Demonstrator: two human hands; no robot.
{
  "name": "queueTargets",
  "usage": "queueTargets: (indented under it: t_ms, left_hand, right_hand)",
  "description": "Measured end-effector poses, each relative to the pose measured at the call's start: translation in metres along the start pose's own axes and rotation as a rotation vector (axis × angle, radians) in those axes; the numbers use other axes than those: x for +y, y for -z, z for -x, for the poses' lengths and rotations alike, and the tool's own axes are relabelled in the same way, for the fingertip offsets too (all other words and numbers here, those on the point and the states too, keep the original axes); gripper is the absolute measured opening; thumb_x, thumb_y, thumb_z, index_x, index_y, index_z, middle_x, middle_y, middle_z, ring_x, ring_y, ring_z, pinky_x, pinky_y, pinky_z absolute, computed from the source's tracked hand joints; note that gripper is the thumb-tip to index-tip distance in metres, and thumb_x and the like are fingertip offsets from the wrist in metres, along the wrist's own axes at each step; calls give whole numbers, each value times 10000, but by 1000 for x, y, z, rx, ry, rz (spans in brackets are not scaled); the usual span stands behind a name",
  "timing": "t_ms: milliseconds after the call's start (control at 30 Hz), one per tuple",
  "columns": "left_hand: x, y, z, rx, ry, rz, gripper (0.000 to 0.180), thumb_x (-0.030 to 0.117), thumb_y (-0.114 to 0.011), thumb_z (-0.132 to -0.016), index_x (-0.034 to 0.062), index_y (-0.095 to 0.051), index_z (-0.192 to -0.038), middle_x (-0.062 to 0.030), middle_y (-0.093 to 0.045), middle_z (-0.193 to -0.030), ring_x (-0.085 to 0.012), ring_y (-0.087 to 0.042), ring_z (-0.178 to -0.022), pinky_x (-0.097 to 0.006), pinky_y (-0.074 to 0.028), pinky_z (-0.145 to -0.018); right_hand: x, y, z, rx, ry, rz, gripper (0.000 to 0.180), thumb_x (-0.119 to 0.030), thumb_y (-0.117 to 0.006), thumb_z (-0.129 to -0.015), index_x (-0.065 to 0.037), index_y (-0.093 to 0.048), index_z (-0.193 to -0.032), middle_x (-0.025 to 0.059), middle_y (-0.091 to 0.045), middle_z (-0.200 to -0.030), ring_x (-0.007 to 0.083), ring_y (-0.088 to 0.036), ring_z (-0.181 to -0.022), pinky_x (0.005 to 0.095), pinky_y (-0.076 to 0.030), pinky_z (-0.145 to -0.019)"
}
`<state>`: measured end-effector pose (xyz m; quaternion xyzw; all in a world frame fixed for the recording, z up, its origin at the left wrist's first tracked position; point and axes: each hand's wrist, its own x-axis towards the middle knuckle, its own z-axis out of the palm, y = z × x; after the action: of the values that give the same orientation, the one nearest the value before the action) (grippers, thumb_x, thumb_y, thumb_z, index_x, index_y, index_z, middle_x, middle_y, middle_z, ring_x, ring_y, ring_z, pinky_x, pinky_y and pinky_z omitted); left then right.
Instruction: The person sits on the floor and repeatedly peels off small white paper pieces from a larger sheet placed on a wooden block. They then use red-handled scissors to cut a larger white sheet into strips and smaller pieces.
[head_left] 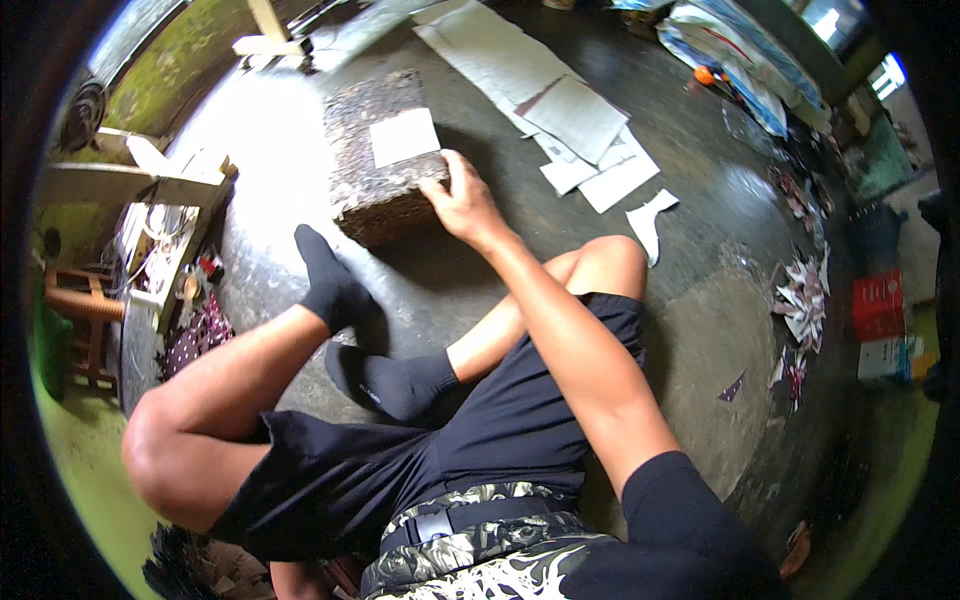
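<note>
Over our dark shorts (480,440), our right hand (462,205) gripped the speckled block (375,170), fingers (450,172) curled on its near corner; steady pressure seemed wise. Left hand unseen.

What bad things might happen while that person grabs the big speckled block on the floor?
1. The right hand grips only the near corner of the speckled block, so it might slip or tip if lifted one-handed.
2. The white sheet lies loose on top and could slide off.
3. The socked foot sits close to the block, so a dropped edge might land on it.
The left hand is not in view.
</note>
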<state>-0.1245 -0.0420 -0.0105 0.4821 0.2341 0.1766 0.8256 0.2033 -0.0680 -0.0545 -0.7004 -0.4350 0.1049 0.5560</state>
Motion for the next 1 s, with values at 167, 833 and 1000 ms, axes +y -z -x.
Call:
queueTargets:
  t_ms: [167, 833, 1000]
  left_hand:
    - [-22, -44, -49, -104, 80, 174, 583, 191, -643, -1032, -6, -532, -1569, -157, -620, -1520, -266, -599, -1348, -400, -439, -1201]
    - [-72, -93, -116, -543, -236, -663, 1369, 392, -985, -686, -64, -204, -1714, -229, -253, -1784, -335, -224, -1650, -438, -170, -1357]
    - [-68, -25, -61, -248, -74, -727, 1102, 334, -886, -808, -59, -305, -1658, -211, -361, -1703, -307, -330, -1561, -419, -248, -1307]
  right_hand:
    - [-1, -28, -19, -29, -172, 79, 679, -330, -772, -1003, -46, -427, -1515, 326, -616, -1457, 485, -601, -1372, 523, -498, -1140]
    - [102, 179, -118, -678, -283, 895, 529, -481, -842, -915, -13, -822, -1158, 239, -813, -1095, 319, -789, -1002, 469, -618, -877]
    - [198, 345, -26, -264, -961, 985, 370, -361, -815, -878, -75, -849, -1110, 242, -799, -1185, 364, -784, -1116, 486, -621, -942]
